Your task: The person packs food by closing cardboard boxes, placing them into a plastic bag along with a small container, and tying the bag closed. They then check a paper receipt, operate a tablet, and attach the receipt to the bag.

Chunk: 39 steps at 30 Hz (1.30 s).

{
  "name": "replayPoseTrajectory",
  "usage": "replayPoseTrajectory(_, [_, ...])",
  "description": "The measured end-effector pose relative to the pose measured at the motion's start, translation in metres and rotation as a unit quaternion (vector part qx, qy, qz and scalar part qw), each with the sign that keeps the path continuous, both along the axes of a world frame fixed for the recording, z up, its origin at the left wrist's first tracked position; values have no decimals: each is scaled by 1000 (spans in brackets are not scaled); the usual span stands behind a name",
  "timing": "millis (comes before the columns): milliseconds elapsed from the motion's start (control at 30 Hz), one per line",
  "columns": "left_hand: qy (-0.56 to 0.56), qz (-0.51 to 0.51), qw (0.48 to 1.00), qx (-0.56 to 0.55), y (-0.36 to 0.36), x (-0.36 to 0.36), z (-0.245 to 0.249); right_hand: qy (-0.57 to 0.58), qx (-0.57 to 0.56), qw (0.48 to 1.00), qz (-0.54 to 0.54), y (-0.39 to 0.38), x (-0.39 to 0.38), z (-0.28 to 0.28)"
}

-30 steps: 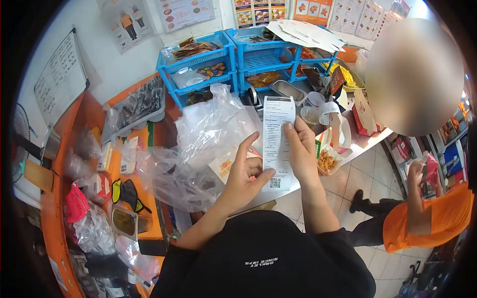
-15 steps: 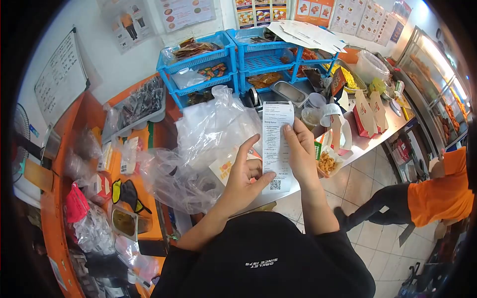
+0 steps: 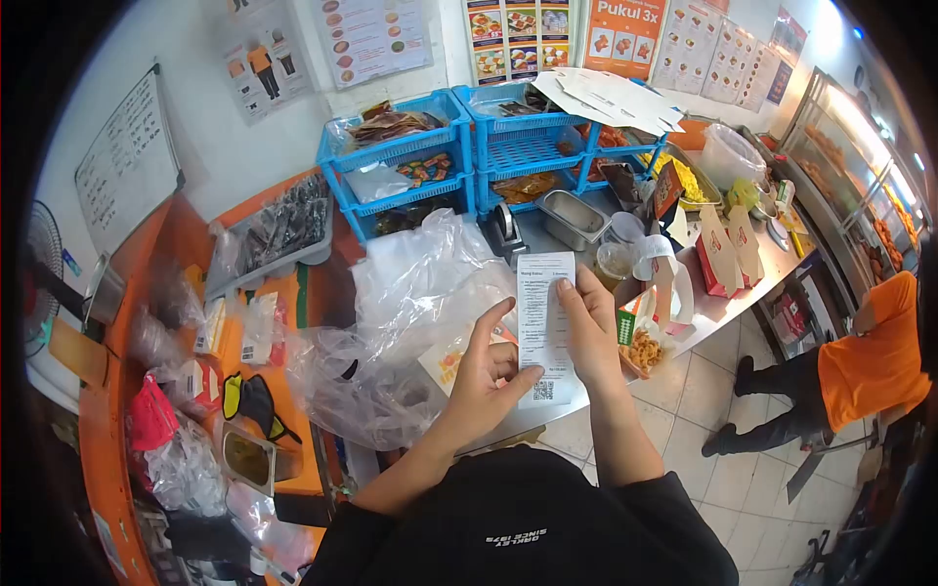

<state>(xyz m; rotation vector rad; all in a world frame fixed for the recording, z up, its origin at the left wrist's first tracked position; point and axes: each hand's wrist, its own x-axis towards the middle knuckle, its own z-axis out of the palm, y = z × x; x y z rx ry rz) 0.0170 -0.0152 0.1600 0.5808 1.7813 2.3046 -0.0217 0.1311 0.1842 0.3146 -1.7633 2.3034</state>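
The receipt (image 3: pixel 545 317), fine print unreadable, is pinched in the right hand (image 3: pixel 593 332), half-spread left hand (image 3: pixel 481 389) touching it.

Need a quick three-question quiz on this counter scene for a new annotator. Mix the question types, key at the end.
1. True or false: the left hand is on the receipt, while the right hand is clear of it.

2. Where on the receipt is the QR code?
A) At the end farthest from the wearer
B) Halfway along the strip
C) At the end nearest the wearer

3. Fill in the colour: loose white sheets lie on top of the tiered ____ trays.

Key: 1 false; 2 C; 3 blue
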Motion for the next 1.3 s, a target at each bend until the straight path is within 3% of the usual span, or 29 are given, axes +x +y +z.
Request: replayPoseTrajectory(1300, [1,1,1000,-2,5,10,2,-6,7,1000,11,5,12,1])
